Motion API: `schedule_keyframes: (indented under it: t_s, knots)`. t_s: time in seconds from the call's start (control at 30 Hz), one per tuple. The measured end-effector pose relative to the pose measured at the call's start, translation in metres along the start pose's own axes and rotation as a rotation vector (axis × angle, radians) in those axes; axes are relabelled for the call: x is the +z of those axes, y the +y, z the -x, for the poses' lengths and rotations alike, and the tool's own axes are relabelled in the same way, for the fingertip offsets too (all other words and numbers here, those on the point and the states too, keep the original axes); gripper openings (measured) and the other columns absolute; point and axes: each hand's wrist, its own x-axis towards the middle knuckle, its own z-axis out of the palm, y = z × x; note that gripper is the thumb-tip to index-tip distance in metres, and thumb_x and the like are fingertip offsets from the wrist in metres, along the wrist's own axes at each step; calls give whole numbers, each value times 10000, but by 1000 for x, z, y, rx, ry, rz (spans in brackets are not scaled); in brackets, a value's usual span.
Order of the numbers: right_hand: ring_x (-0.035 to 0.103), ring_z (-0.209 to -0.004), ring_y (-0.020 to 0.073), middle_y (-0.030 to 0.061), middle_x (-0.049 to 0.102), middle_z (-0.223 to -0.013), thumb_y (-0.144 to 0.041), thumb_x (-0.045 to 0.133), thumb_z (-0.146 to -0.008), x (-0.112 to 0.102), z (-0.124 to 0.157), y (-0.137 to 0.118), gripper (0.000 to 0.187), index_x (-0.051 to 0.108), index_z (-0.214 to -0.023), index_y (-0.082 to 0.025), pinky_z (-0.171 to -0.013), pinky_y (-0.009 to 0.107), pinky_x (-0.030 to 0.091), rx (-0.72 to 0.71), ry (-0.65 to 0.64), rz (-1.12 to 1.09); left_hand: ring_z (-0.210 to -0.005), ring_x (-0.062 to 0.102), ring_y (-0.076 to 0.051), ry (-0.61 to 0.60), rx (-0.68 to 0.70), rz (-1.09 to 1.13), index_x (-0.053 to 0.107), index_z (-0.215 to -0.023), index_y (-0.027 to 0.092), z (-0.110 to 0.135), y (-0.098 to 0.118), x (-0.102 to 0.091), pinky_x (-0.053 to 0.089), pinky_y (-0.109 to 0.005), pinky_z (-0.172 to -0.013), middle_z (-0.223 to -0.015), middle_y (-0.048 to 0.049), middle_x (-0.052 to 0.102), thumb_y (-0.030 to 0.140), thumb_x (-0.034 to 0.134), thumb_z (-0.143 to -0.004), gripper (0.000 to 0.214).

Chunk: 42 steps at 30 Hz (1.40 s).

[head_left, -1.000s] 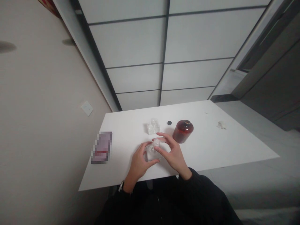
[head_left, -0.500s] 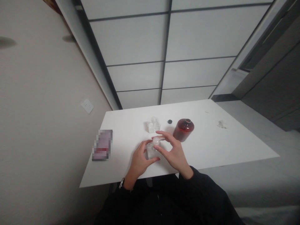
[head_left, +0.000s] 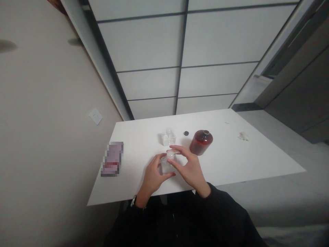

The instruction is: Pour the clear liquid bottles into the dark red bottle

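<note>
A small, clear, square-sided bottle stands on the white table close to the front edge. My left hand is wrapped round its sides. At its top is a whitish pump head, with my right hand closed on it between thumb and fingers. Just behind stands a second clear square bottle with a clear rounded top. To the right is a big reddish-brown bottle, its neck uncapped. A small black cap lies beside it.
A pixelated mauve rectangular object lies on the table's left side. A crumpled whitish scrap is at the right of the white table. Behind the table rises a white panelled surface, and a wall stands at left.
My right hand and the pump head have shifted very slightly to the left. My left hand keeps its hold on the clear bottle, and the other objects have not moved.
</note>
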Motion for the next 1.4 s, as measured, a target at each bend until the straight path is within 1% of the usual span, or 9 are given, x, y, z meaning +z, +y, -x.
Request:
schedule_keyframes:
  t_s: [0.07, 0.27, 0.4, 0.53, 0.6, 0.8, 0.87, 1.13, 1.4]
  knots:
    - [795, -1080, 285, 57, 829, -1180, -324, 810, -887, 0, 0, 0, 311, 764, -1188, -266, -1135, 551, 556, 7, 1, 0, -1310, 635, -312, -7, 0, 2, 606, -1362, 272, 0, 0, 0, 564, -462, -1042, -1398, -89, 674, 322, 924, -740, 700]
    - [796, -1051, 271, 44, 839, -1129, -326, 798, -898, 0, 1, -1, 213, 793, -1103, -267, -1157, 538, 541, -5, -2, 0, -1312, 639, -308, -3, 7, -7, 604, -1373, 282, 1, 0, 1, 555, -457, -1055, -1396, -81, 676, 320, 929, -749, 704]
    - [796, -1034, 272, 46, 841, -1115, -336, 800, -894, 0, 2, -1, 213, 801, -1096, -266, -1124, 527, 560, -9, -6, -3, -1302, 646, -300, 5, 22, -24, 611, -1370, 289, 1, -2, 2, 552, -449, -1063, -1391, -72, 682, 312, 951, -734, 721]
    - [792, -1016, 271, 54, 841, -1102, -345, 800, -887, 0, 2, 1, 217, 805, -1087, -260, -963, 454, 633, 24, -14, -19, -1304, 650, -294, 8, 40, -31, 605, -1378, 290, 2, -3, 3, 555, -437, -1071, -1393, -76, 683, 306, 960, -735, 734]
    - [790, -1021, 268, 54, 840, -1103, -346, 800, -885, 0, 1, 1, 222, 806, -1089, -258, -932, 434, 640, 29, -3, -24, -1301, 653, -292, 7, 48, -33, 605, -1378, 291, 2, -4, 2, 551, -440, -1083, -1386, -75, 684, 312, 962, -734, 737]
    - [793, -1024, 267, 58, 841, -1119, -357, 799, -889, -2, 1, -1, 226, 804, -1090, -255, -935, 431, 642, 52, 3, -27, -1311, 643, -296, 5, 53, -43, 603, -1389, 300, 3, -4, 2, 531, -470, -1115, -1401, -69, 674, 347, 955, -749, 732]
    - [793, -1025, 266, 59, 841, -1121, -362, 801, -887, -2, 1, -2, 237, 802, -1098, -254, -936, 431, 642, 53, 28, -22, -1319, 639, -297, 4, 51, -44, 602, -1387, 296, 3, -4, 2, 529, -472, -1118, -1407, -71, 671, 346, 955, -749, 730]
    - [795, -1028, 262, 58, 842, -1110, -357, 797, -891, -2, 1, -5, 239, 792, -1105, -252, -935, 430, 646, 43, 66, -36, -1324, 641, -311, 5, 35, -41, 611, -1373, 294, 2, -1, 1, 556, -467, -1073, -1403, -80, 678, 323, 942, -756, 701]
    - [790, -1005, 263, 68, 839, -1101, -355, 800, -891, 0, 2, -7, 232, 789, -1097, -249, -911, 432, 649, 35, 105, -28, -1321, 648, -316, 10, 32, -42, 624, -1366, 288, 1, 0, 1, 567, -466, -1062, -1403, -85, 682, 319, 945, -747, 699]
